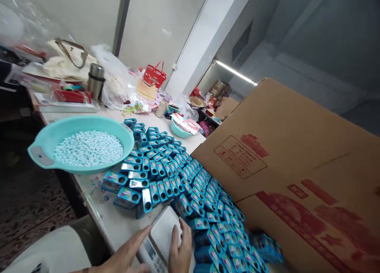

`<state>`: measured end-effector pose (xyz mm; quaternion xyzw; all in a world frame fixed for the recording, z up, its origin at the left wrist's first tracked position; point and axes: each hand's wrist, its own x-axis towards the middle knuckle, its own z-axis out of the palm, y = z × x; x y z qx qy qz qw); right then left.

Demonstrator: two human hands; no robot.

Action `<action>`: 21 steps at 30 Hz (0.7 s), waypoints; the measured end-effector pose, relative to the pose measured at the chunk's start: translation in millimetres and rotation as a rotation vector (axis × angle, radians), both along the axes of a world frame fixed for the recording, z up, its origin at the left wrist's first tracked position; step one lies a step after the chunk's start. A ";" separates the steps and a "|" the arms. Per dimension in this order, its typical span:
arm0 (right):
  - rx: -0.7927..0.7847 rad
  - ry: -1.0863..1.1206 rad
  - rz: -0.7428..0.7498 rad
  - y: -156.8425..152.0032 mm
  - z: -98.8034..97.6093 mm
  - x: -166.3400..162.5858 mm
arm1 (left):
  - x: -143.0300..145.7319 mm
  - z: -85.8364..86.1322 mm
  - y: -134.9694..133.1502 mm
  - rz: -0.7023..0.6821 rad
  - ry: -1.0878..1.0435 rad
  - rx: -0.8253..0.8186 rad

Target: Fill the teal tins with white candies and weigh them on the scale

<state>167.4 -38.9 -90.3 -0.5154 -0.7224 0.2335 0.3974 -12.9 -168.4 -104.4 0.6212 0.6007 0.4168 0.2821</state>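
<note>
A small white kitchen scale (167, 230) lies on the table near the front edge, its display and buttons facing me. My left hand (130, 249) is against its left side, fingers along the edge and thumb low at the front. On the right side my right hand (181, 245) grips it, thumb lying over the pan. Close beyond both hands stand many small blue boxes (157, 191), packed in rows, with dark round holes in their tops. A turquoise basin (80, 124) of pale blue tablet-like pieces (89, 148) rests at the left, overhanging the edge.
A large cardboard carton (285, 158) stands tilted in view along the right side of the boxes. Farther back are a steel thermos (95, 82), a cream bag (69, 59), a red bag (154, 75) and a smaller turquoise bowl (179, 131). The table edge (92, 213) runs along the left.
</note>
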 end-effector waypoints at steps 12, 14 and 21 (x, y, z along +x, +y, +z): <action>-0.149 -0.228 -0.029 59.0 8.0 -49.9 | -164.0 30.6 -45.8 0.394 -0.129 -0.016; -0.171 -0.235 -0.038 61.1 10.6 -54.0 | -169.7 27.8 -42.3 0.332 -0.127 -0.080; -0.133 -0.184 -0.278 -6.7 58.3 -34.2 | -162.7 3.3 -38.5 0.023 -0.020 -0.162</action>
